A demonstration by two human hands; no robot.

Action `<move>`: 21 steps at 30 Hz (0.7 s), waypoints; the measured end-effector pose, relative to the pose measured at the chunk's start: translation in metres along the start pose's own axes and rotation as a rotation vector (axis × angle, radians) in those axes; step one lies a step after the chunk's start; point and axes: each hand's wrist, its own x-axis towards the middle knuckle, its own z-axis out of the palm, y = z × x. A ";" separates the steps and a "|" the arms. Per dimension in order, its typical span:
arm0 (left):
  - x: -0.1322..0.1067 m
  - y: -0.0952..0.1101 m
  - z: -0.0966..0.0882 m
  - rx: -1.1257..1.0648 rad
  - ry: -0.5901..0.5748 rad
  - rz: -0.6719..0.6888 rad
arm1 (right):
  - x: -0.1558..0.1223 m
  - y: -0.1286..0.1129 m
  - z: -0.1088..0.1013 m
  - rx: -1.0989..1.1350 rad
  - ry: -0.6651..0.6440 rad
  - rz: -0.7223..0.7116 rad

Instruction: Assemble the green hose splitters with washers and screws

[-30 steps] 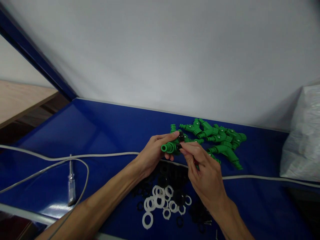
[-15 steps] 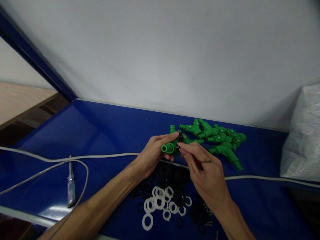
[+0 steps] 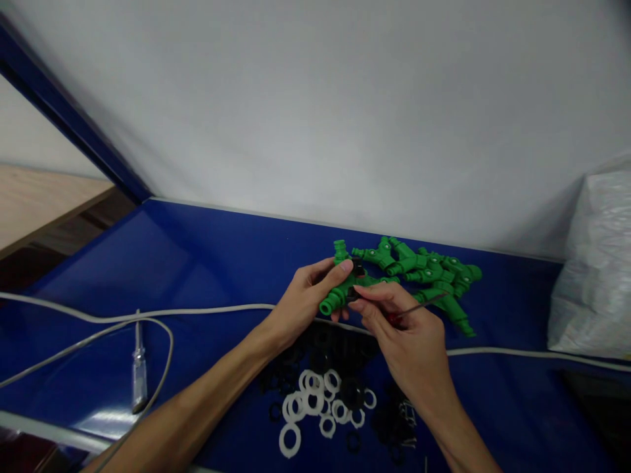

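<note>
My left hand (image 3: 300,305) is closed around a green plastic hose fitting (image 3: 338,295), held above the blue table (image 3: 197,263). A small black ring (image 3: 355,268) sits at the fitting's upper end, under my left thumb. My right hand (image 3: 409,341) is closed, its thumb and forefinger pinching at the fitting, and a thin screwdriver with a red handle (image 3: 417,309) is tucked in its fingers, shaft pointing right. Below both hands lie several white washers (image 3: 310,401) and black rings (image 3: 340,345).
A pile of green fittings (image 3: 428,272) lies behind my hands near the white wall. A grey cable (image 3: 197,307) crosses the table. A clear-handled screwdriver (image 3: 139,368) rests at the left front. A white plastic bag (image 3: 591,276) stands at the right.
The green fitting tilted, its left end dropping lower. My right hand shifted slightly, and the screwdriver shaft now sticks out to the right.
</note>
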 end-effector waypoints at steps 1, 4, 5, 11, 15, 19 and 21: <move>0.001 0.000 -0.001 -0.014 -0.024 -0.007 | 0.000 0.000 -0.001 -0.005 0.002 -0.006; 0.005 -0.002 -0.004 -0.104 -0.102 -0.055 | 0.003 -0.002 -0.001 -0.054 -0.007 -0.066; 0.006 -0.002 -0.004 -0.139 -0.124 -0.072 | 0.004 -0.004 -0.002 -0.077 -0.010 -0.090; 0.009 -0.002 -0.010 -0.320 -0.132 -0.112 | -0.011 -0.015 -0.025 -0.226 0.029 -0.022; 0.010 0.001 -0.012 -0.413 -0.120 -0.145 | -0.055 -0.013 -0.070 -0.522 -0.031 0.023; 0.009 0.003 -0.010 -0.485 -0.149 -0.179 | -0.096 -0.003 -0.098 -0.630 -0.233 -0.049; 0.009 0.003 -0.008 -0.496 -0.152 -0.193 | -0.108 0.001 -0.098 -0.649 -0.263 -0.066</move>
